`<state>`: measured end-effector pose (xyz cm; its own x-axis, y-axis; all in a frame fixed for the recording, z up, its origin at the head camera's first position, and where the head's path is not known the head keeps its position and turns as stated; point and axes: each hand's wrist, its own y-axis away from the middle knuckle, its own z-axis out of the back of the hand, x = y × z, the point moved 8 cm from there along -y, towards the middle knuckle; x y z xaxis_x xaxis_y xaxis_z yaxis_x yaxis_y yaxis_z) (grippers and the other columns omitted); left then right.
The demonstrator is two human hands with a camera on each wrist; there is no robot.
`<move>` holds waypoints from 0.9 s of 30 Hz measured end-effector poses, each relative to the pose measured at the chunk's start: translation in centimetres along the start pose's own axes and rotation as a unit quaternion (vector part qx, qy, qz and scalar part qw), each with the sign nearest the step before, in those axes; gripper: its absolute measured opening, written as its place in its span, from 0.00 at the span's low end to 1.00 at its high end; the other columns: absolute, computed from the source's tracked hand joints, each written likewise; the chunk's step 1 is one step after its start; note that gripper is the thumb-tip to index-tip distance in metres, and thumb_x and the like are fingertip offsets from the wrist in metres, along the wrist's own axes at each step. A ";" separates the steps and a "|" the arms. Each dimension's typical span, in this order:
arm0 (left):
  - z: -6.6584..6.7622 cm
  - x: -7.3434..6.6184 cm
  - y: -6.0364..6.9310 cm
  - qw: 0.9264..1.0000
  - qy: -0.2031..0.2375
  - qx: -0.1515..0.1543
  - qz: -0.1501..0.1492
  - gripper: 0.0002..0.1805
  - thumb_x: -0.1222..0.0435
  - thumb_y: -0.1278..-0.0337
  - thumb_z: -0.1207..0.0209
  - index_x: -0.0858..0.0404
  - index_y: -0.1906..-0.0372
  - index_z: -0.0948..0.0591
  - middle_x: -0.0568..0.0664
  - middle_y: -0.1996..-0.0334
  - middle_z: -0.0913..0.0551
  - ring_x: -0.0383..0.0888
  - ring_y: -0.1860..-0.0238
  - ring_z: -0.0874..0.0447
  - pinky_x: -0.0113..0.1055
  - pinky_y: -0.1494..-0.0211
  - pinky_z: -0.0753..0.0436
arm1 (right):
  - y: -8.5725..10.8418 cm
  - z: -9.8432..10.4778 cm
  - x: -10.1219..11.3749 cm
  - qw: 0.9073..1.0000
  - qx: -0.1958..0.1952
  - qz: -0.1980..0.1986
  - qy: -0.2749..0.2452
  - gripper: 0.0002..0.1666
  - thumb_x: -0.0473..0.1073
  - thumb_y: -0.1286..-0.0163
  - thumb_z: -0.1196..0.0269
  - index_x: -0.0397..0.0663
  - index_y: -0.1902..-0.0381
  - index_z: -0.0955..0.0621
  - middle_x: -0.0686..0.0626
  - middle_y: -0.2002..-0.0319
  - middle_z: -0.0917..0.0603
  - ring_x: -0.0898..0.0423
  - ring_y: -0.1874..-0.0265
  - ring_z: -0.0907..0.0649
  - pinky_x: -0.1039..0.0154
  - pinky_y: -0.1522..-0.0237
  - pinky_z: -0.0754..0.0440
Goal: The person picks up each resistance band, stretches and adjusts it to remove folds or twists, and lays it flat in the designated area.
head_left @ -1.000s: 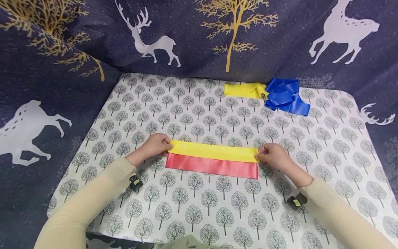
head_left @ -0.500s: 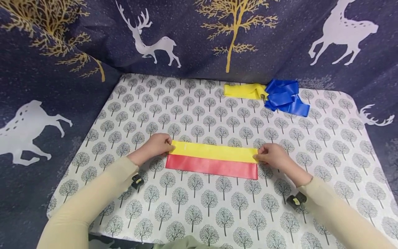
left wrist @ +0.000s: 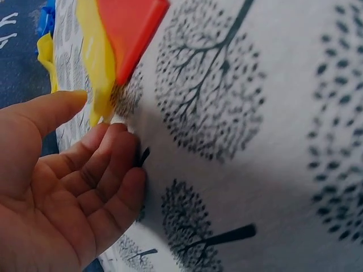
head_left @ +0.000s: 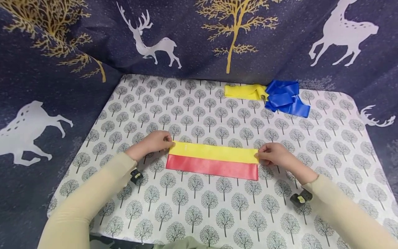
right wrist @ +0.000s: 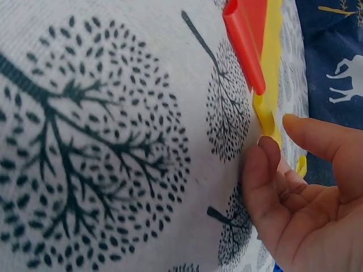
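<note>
In the head view a yellow resistance band (head_left: 214,151), with small pale print near its left end, lies flat and straight. A red resistance band (head_left: 211,166) lies along its near edge. My left hand (head_left: 157,141) is at the yellow band's left end; in the left wrist view its fingertips touch the end, with thumb and fingers apart. At the opposite end is my right hand (head_left: 273,154). The right wrist view shows a gap between its thumb and the yellow band (right wrist: 266,113), index fingertip at the band's end. The red band's end (right wrist: 244,45) is a folded loop.
Toward the back right, another yellow band (head_left: 244,92) lies against a crumpled pile of blue band (head_left: 283,97). A tree-print cloth (head_left: 174,221) covers the table. Behind it hangs a dark cloth (head_left: 199,41) with deer and trees.
Both hands have shifted slightly outward at the yellow band's ends, the left a little to the back. Both bands lie in nearly the same place.
</note>
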<state>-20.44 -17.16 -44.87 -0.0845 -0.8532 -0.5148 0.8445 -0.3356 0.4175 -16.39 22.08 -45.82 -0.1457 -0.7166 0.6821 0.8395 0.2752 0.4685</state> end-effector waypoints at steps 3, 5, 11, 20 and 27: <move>0.6 -0.2 -0.1 1.000 0.003 0.001 0.001 0.12 0.57 0.30 0.42 0.63 0.64 0.20 0.51 0.69 0.17 0.41 0.71 0.25 0.29 0.69 0.24 | 0.0 0.4 -0.1 1.000 -0.002 0.001 -0.015 0.18 0.44 0.27 0.36 0.30 0.53 0.19 0.46 0.69 0.14 0.59 0.72 0.17 0.65 0.67 0.12; 1.1 -0.3 -0.2 1.000 0.006 -0.002 0.005 0.12 0.57 0.29 0.44 0.63 0.62 0.20 0.51 0.68 0.17 0.42 0.71 0.26 0.29 0.69 0.25 | 0.0 0.8 -0.1 1.000 -0.006 0.001 -0.024 0.19 0.43 0.26 0.37 0.29 0.50 0.20 0.45 0.66 0.13 0.60 0.70 0.16 0.65 0.65 0.11; 2.1 -0.8 -1.0 1.000 -0.004 -0.017 0.003 0.13 0.58 0.26 0.47 0.64 0.55 0.18 0.54 0.66 0.15 0.43 0.69 0.22 0.32 0.65 0.21 | -0.4 1.8 0.1 0.999 -0.023 0.000 -0.047 0.23 0.43 0.25 0.38 0.27 0.44 0.25 0.46 0.62 0.15 0.62 0.68 0.17 0.67 0.61 0.10; 3.2 -2.4 -1.7 0.999 0.013 -0.025 -0.023 0.14 0.61 0.27 0.46 0.68 0.49 0.19 0.62 0.51 0.15 0.57 0.47 0.18 0.54 0.35 0.18 | -1.2 2.9 0.6 0.998 -0.040 0.011 -0.048 0.24 0.41 0.24 0.40 0.25 0.42 0.28 0.42 0.55 0.18 0.60 0.63 0.17 0.68 0.57 0.10; 4.1 -3.8 -2.5 0.999 0.001 -0.024 -0.040 0.15 0.61 0.27 0.46 0.68 0.48 0.19 0.62 0.49 0.15 0.56 0.50 0.16 0.52 0.39 0.16 | -1.6 3.9 0.6 0.998 -0.057 0.000 -0.016 0.26 0.46 0.24 0.40 0.29 0.40 0.27 0.39 0.51 0.19 0.58 0.61 0.18 0.70 0.60 0.13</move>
<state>-24.44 -14.74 -40.89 -0.1516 -0.8236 -0.5465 0.8593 -0.3831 0.3390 -19.90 23.66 -43.97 -0.1611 -0.6960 0.6998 0.8937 0.1980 0.4027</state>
